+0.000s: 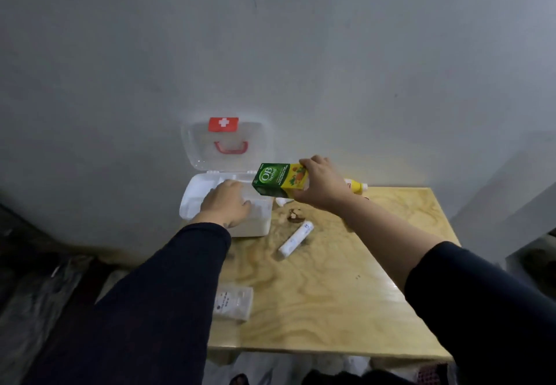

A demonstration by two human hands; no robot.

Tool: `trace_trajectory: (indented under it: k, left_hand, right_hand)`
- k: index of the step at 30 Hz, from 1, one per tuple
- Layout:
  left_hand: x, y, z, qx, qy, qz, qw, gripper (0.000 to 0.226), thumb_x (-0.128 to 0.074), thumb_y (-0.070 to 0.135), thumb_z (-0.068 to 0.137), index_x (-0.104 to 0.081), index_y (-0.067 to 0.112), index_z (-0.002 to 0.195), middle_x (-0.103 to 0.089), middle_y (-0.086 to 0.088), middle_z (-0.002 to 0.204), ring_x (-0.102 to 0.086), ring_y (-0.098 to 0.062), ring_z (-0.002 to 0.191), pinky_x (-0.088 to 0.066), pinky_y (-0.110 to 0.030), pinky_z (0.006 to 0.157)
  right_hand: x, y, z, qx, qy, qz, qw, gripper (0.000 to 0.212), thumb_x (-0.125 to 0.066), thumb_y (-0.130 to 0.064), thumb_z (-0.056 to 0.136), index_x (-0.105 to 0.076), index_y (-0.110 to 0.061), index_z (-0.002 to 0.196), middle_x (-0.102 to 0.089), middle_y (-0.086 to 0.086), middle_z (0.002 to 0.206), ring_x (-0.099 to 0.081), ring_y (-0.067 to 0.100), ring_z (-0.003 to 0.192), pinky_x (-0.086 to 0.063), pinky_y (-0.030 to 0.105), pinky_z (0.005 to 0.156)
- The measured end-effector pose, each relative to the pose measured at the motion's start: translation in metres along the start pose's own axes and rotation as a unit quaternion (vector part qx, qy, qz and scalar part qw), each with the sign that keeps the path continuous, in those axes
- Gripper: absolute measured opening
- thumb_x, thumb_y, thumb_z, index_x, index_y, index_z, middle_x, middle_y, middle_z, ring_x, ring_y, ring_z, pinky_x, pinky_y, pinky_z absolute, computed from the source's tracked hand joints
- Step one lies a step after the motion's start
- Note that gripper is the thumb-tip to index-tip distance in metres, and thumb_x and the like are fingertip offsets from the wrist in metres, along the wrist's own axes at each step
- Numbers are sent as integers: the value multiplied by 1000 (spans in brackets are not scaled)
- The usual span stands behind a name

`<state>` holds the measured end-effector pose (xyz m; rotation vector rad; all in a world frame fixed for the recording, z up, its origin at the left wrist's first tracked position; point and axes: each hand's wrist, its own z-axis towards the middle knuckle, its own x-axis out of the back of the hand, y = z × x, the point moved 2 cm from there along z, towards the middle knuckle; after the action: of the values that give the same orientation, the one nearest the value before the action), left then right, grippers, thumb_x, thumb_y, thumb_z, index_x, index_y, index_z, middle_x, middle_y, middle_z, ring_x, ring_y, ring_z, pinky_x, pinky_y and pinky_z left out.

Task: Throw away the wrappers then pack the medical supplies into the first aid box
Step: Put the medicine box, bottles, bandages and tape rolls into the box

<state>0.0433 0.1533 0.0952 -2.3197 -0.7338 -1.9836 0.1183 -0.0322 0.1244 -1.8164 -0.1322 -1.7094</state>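
Right hand gripping green-yellow carton by its end, fingers wrapped around it, carrying it above open first aid box, likely for packing. Left hand resting loosely spread on box rim, holding nothing, probably steadying it. White tube lying on table, waiting.

One white plastic first aid box with a clear hinged lid and one green-and-yellow cardboard carton. One white tube, one yellow-and-white bottle, one clear flat packet. Two bare hands, one wooden table.
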Motion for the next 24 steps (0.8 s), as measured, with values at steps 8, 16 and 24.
trace_trajectory:
  k: [8,16,24]
  left_hand:
    - [4,-84,17,-4,-33,52,998,78,-51,56,92,-26,13,152,-14,-2,163,-12,-21,150,-16,-39,119]
    - [3,-113,35,-70,-84,107,988,80,-46,69,86,-37,17,146,-32,-5,156,-34,-24,141,-36,-42,109]
    - [-2,-119,41,-89,-72,123,986,73,-43,68,88,-42,17,141,-46,-2,144,-45,-27,130,-45,-41,97]
  right_hand:
    - [-48,-65,38,1,-72,-86,994,71,-63,-46,83,-42,-3,135,-49,14,130,-40,30,122,-37,36,103]
    - [-91,-86,70,-70,-101,-19,992,52,-67,-25,82,-50,-1,125,-50,16,126,-47,32,119,-39,34,98]
    - [-132,-87,84,-124,-100,24,987,49,-62,-11,85,-48,-1,131,-56,17,131,-50,29,124,-41,33,103]
